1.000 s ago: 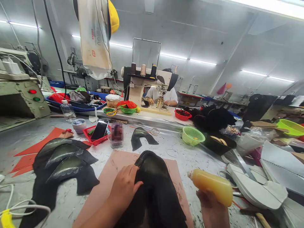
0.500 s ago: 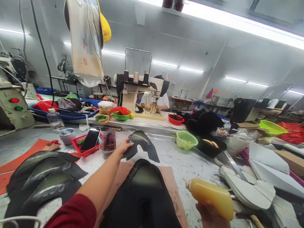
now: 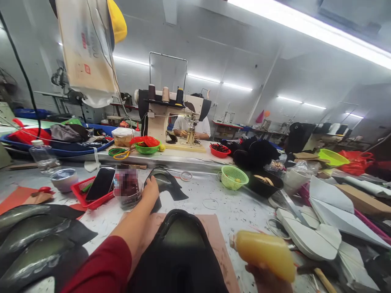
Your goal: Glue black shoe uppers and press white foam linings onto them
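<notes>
My left hand (image 3: 150, 191) reaches ahead over the table, its fingers closed on the left side of a black curved upper piece (image 3: 166, 182). Low on the right, my right hand (image 3: 265, 278) is wrapped round a squeeze bottle of yellow liquid (image 3: 264, 251), tilted with its nozzle to the left; the fingers are partly hidden beneath it. Directly before me a larger black shaped piece (image 3: 187, 244) with a raised rim lies over a brownish-pink board (image 3: 218, 232). More black curved uppers (image 3: 39, 240) are piled at the left.
Beside my left hand stand a clear plastic tub (image 3: 130, 197) and a red basket (image 3: 87, 195) holding a phone. A green basket (image 3: 234, 178) stands farther right. Beyond the ledge a person (image 3: 200, 124) works at a sewing machine (image 3: 159, 116). White pieces (image 3: 311, 236) crowd the right.
The view has swung slightly right. My left hand has shifted the black upper a little left and away, turning it slightly. My right hand still holds the bottle.
</notes>
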`<state>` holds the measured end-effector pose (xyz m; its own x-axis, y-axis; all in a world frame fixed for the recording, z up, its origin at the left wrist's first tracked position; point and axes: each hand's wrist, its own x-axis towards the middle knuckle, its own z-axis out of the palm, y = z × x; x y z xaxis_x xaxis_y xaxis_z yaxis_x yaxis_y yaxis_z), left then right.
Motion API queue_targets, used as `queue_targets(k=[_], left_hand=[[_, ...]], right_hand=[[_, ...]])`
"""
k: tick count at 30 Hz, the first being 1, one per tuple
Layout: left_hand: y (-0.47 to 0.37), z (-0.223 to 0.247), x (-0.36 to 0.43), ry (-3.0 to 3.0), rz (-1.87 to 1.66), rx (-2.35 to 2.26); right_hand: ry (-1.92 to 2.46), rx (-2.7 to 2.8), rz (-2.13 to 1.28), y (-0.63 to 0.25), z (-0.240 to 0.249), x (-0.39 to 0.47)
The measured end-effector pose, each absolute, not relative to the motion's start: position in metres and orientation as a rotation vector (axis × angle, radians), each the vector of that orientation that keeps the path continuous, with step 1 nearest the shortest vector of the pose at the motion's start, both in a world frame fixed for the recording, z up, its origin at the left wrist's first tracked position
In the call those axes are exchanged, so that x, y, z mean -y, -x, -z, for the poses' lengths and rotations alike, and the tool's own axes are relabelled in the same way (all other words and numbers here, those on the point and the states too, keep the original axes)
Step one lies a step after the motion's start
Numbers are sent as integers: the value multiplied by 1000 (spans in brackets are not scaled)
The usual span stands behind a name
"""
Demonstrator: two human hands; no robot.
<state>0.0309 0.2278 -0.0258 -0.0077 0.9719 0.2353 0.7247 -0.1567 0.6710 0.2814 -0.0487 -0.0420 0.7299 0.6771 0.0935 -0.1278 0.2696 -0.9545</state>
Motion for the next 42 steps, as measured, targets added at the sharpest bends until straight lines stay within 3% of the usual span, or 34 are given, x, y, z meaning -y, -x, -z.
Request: queue_targets(k=[4, 8, 12, 16, 19, 33, 38, 42], left_hand=[[-39, 6, -200, -2110, -996, -1695], [-20, -10, -129, -2233, -1024, -1532], [4, 10, -44, -2330, -908, -1291], [12, 42, -1, -2549, -936, -1191], [10, 51, 4, -2618, -999, -1180], [7, 49, 1, -2620, -934, -1203], [5, 35, 2, -2585, -770, -1224], [-2, 21, 1, -2601, -623, -1302]], right_hand=[[1202, 916, -694, -250, 13, 27], [1266, 1556, -453, -217, -17, -6], [1295, 1908, -333, -203, -28, -30], [1325, 1882, -265, -191, -30, -34], [1297, 2030, -417, -179, -33, -30], [1388, 1848, -199, -205, -29, -17], [1340, 1982, -331, -216, -26, -19], [1427, 1759, -221, -226, -26, -18]])
